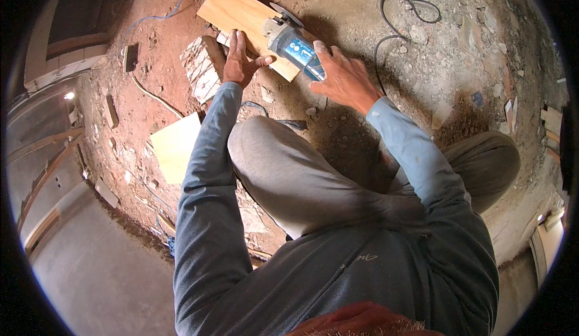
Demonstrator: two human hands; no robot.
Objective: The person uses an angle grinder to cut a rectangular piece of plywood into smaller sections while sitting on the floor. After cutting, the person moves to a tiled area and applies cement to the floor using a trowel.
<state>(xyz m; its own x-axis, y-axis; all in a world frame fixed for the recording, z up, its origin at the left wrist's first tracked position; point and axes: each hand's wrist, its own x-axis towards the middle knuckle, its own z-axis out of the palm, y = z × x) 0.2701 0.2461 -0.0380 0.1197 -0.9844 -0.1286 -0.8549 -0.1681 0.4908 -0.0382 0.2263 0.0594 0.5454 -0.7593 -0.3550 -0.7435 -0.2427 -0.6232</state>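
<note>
My right hand [347, 76] is wrapped round the body of a blue and grey angle grinder [298, 51]. The grinder's disc [286, 14] stands at its far end, over the right edge of a long flat wood-grain piece [235, 9]; whether it touches the surface I cannot tell. Whether this piece is tile or board does not show. My left hand [240, 64] lies with fingers stretched and thumb spread on its near left edge. Under and beside that hand sits a rough, mortar-streaked block [202, 67].
A second wood-grain piece [176, 149] lies left of my left forearm. A black cable [395, 34] loops over the rubble at the right, and a blue cord [151, 17] runs along the far left. Stone chips litter the dirt floor around my folded legs [301, 167].
</note>
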